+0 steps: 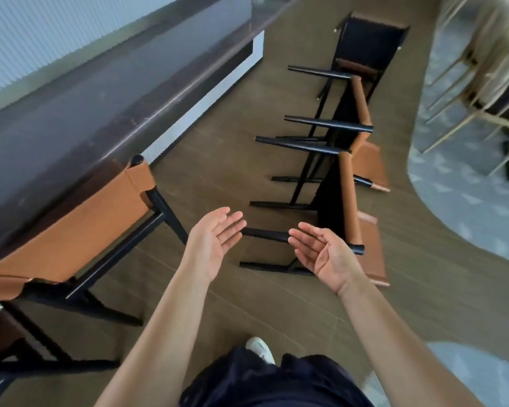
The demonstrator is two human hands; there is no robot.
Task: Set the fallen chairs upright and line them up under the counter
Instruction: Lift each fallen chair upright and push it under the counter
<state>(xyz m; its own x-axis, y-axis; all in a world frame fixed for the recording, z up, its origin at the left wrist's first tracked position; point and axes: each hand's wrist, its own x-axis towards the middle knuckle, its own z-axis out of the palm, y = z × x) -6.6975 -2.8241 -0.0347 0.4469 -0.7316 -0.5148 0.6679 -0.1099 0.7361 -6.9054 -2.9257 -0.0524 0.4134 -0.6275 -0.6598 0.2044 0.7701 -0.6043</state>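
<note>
Three chairs with black frames and tan leather lie tipped on the brown floor, their legs pointing left toward the counter (100, 92). The nearest fallen chair (350, 207) is just beyond my hands, the second fallen chair (362, 110) behind it, the third fallen chair (368, 39) farthest. One upright chair (80, 224) stands against the dark counter at the left. My left hand (215, 239) and my right hand (321, 254) are stretched forward, palms facing each other, fingers straight, holding nothing. Between them shows a black leg of the nearest chair.
A second tan seat (0, 327) shows at the bottom left edge. Pale chairs (482, 69) stand on a curved grey patterned floor area at the right. My white shoe (260, 349) is on the brown floor below my arms.
</note>
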